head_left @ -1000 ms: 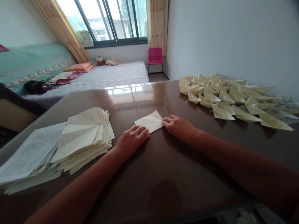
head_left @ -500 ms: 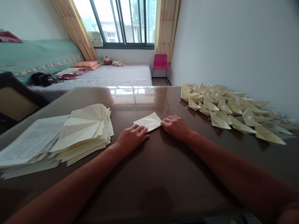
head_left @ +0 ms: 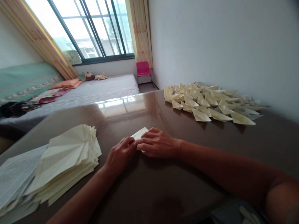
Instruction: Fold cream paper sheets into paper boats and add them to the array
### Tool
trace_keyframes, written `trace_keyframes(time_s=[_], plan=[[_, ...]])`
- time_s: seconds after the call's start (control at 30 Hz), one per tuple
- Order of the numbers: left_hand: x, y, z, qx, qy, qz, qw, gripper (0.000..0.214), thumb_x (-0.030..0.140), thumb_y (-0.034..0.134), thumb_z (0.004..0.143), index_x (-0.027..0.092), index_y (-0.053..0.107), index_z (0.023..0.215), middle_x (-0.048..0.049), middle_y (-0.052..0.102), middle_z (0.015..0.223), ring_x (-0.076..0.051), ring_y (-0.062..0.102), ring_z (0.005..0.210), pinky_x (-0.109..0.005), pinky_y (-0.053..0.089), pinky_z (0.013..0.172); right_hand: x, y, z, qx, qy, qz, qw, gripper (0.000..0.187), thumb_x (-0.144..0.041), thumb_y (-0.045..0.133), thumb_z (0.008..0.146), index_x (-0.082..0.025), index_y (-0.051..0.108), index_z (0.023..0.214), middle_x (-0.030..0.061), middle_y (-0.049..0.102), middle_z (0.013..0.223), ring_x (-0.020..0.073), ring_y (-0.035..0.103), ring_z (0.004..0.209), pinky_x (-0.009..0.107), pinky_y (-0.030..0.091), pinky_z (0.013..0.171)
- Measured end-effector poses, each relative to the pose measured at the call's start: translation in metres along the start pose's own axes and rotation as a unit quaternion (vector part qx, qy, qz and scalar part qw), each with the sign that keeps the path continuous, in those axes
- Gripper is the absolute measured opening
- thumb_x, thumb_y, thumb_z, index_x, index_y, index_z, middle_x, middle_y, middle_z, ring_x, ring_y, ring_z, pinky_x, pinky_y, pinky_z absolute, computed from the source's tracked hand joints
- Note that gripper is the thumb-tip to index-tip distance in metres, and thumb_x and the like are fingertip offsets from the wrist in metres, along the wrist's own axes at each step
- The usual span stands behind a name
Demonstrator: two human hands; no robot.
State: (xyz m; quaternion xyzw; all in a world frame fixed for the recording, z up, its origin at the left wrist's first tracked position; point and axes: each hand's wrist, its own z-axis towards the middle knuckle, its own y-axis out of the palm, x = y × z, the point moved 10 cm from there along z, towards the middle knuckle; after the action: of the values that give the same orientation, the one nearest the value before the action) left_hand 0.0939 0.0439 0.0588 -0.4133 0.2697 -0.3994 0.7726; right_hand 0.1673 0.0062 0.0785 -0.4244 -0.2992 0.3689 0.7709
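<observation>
Between my hands, a small folded sheet of paper lies on the brown table, its far part showing and its near part covered. My left hand grips its left near edge, with the thumb and fingers drawn together. Across the right side of the paper, my right hand bends its fingers over it and pins it close to my left fingertips. The fold beneath my fingers is hidden.
At the left stands a stack of creased cream paper, with greyish printed sheets beside it. Many folded paper boats crowd the table's far right by the wall. Beyond the glossy table are a bed and a pink chair.
My right hand has moved left over the paper and now meets my left hand. The paper is more covered. The camera view has tilted and turned right.
</observation>
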Motion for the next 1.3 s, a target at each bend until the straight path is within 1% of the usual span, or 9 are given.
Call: trace_keyframes(time_s=[0.1, 0.2, 0.47, 0.6, 0.7, 0.8, 0.97, 1.13, 1.3], plan=[[-0.003, 0.006, -0.002, -0.009, 0.006, -0.02, 1.0, 0.025, 0.023, 0.045, 0.095, 0.02, 0.065, 0.108, -0.006, 0.064, 0.097, -0.015, 0.061, 0.082, -0.024, 0.05, 0.07, 0.023, 0.012, -0.011, -0.054, 0.033, 0.081, 0.995, 0.042, -0.028, 0.058, 0.087, -0.016, 0.053, 0.126, 0.0089, 0.058, 0.131, 0.0213, 0.047, 0.117, 0.037, 0.035, 0.094], [-0.002, 0.009, -0.005, -0.034, 0.018, -0.028, 0.999, 0.025, 0.023, 0.047, 0.094, 0.021, 0.066, 0.11, -0.0055, 0.067, 0.1, -0.016, 0.062, 0.087, -0.025, 0.052, 0.072, 0.043, 0.025, -0.024, -0.095, 0.06, 0.164, 0.98, 0.027, -0.025, 0.059, 0.086, -0.022, 0.066, 0.112, 0.0041, 0.067, 0.117, 0.0202, 0.052, 0.109, 0.034, 0.038, 0.091], [-0.004, 0.013, -0.012, -0.133, -0.011, -0.095, 0.987, 0.026, 0.029, 0.046, 0.094, 0.027, 0.065, 0.112, -0.0018, 0.066, 0.114, -0.019, 0.058, 0.105, -0.028, 0.05, 0.082, 0.056, 0.035, -0.029, -0.105, 0.125, 0.359, 0.919, 0.026, -0.033, 0.055, 0.09, -0.02, 0.072, 0.105, 0.0051, 0.071, 0.106, 0.0168, 0.057, 0.092, 0.028, 0.043, 0.086], [-0.02, 0.019, -0.012, -0.124, -0.086, -0.195, 0.969, 0.023, 0.032, 0.047, 0.094, 0.024, 0.069, 0.094, -0.0013, 0.068, 0.105, -0.017, 0.058, 0.102, -0.029, 0.047, 0.088, 0.075, 0.054, -0.038, -0.114, 0.258, 0.416, 0.865, 0.04, -0.047, 0.046, 0.092, -0.014, 0.07, 0.093, 0.0024, 0.068, 0.085, 0.0145, 0.056, 0.073, 0.024, 0.044, 0.067], [-0.043, 0.027, -0.016, -0.096, -0.211, -0.25, 0.94, 0.029, 0.033, 0.053, 0.091, 0.023, 0.058, 0.118, -0.0004, 0.07, 0.092, -0.015, 0.062, 0.089, -0.028, 0.049, 0.082, 0.089, 0.065, -0.045, -0.084, 0.351, 0.413, 0.836, 0.045, -0.052, 0.042, 0.092, -0.014, 0.066, 0.087, -0.0008, 0.062, 0.073, 0.0132, 0.052, 0.065, 0.023, 0.04, 0.06], [-0.051, 0.031, -0.02, -0.076, -0.267, -0.282, 0.918, 0.063, 0.029, 0.058, 0.088, 0.023, 0.03, 0.144, 0.0022, 0.07, 0.089, -0.014, 0.063, 0.08, -0.028, 0.051, 0.079, 0.096, 0.063, -0.046, -0.058, 0.402, 0.324, 0.854, 0.039, -0.049, 0.046, 0.09, -0.016, 0.061, 0.076, -0.0017, 0.057, 0.066, 0.0122, 0.047, 0.061, 0.023, 0.035, 0.057], [-0.032, 0.021, -0.012, -0.067, -0.159, -0.236, 0.956, 0.028, 0.031, 0.051, 0.093, 0.026, 0.067, 0.115, -0.0028, 0.07, 0.092, -0.016, 0.06, 0.092, -0.029, 0.05, 0.083, 0.096, 0.056, -0.041, -0.059, 0.425, 0.188, 0.883, 0.031, -0.041, 0.051, 0.087, -0.019, 0.049, 0.066, -0.0032, 0.048, 0.058, 0.0111, 0.04, 0.055, 0.024, 0.028, 0.054], [-0.027, 0.018, -0.011, -0.079, -0.134, -0.217, 0.964, 0.026, 0.032, 0.05, 0.094, 0.028, 0.07, 0.109, -0.0025, 0.07, 0.094, -0.015, 0.058, 0.088, -0.028, 0.051, 0.079, 0.093, 0.055, -0.033, -0.07, 0.393, 0.134, 0.907, 0.029, -0.037, 0.051, 0.087, -0.019, 0.045, 0.064, -0.0005, 0.054, 0.067, 0.0119, 0.044, 0.06, 0.024, 0.029, 0.058], [-0.026, 0.02, -0.012, -0.101, -0.151, -0.163, 0.97, 0.026, 0.035, 0.048, 0.094, 0.031, 0.071, 0.106, -0.0015, 0.068, 0.094, -0.016, 0.056, 0.09, -0.027, 0.05, 0.074, 0.095, 0.06, -0.034, -0.102, 0.409, 0.106, 0.901, 0.027, -0.039, 0.052, 0.086, -0.02, 0.047, 0.067, -0.0009, 0.055, 0.066, 0.0124, 0.045, 0.058, 0.025, 0.025, 0.057]])
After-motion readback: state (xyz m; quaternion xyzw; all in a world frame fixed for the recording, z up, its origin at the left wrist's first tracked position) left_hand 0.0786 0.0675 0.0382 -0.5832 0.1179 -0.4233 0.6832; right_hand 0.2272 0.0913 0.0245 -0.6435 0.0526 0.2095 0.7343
